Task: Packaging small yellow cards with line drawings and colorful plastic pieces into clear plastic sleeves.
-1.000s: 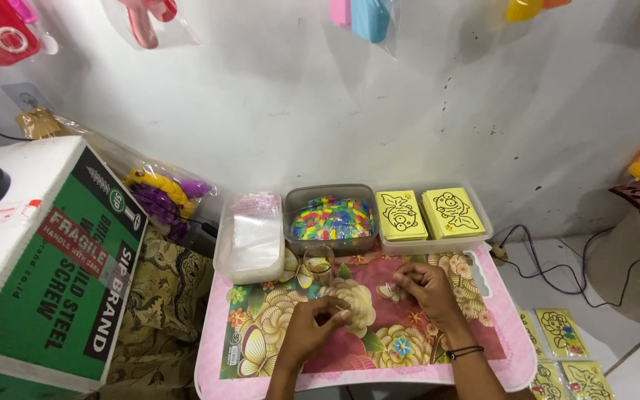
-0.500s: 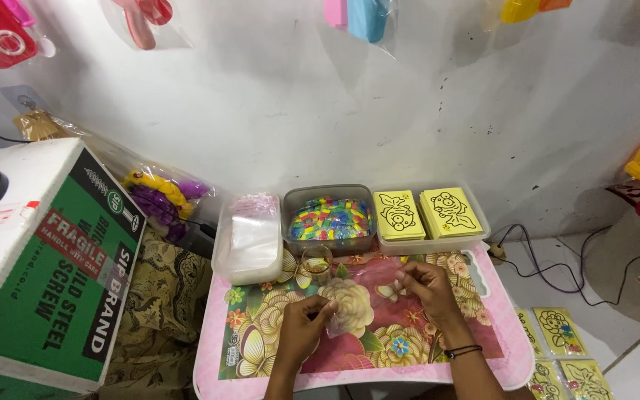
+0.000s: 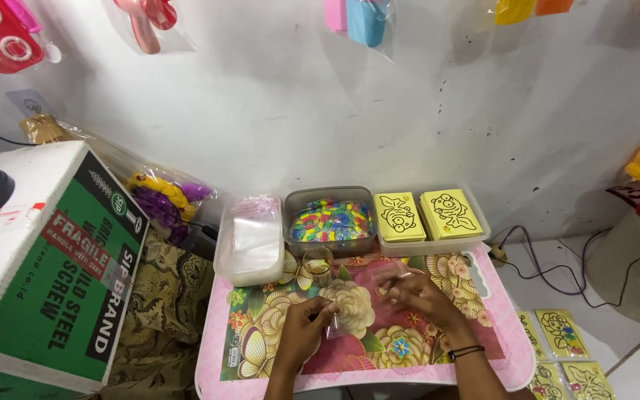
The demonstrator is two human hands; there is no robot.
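Both my hands rest over a small pink table (image 3: 499, 326) covered with a floral mat. My left hand (image 3: 307, 328) pinches one edge of a small clear plastic bag (image 3: 338, 324) lying on the mat. My right hand (image 3: 413, 291) hovers at the bag's other side, fingers curled on the thin plastic; its grip is hard to make out. A small clear cup (image 3: 318, 263) stands just beyond my hands. Behind it sits a clear tub of colourful small pieces (image 3: 330, 220).
A white container of clear bags (image 3: 250, 241) stands at the table's back left. Two stacks of yellow picture cards (image 3: 425, 215) fill a tray at the back right. A large green and white cardboard box (image 3: 46, 259) sits on the left. More cards (image 3: 563, 348) and cables lie on the floor at right.
My hands have drawn closer together over the middle of the mat, and the clear bag now sits between them. The camera has tipped slightly.
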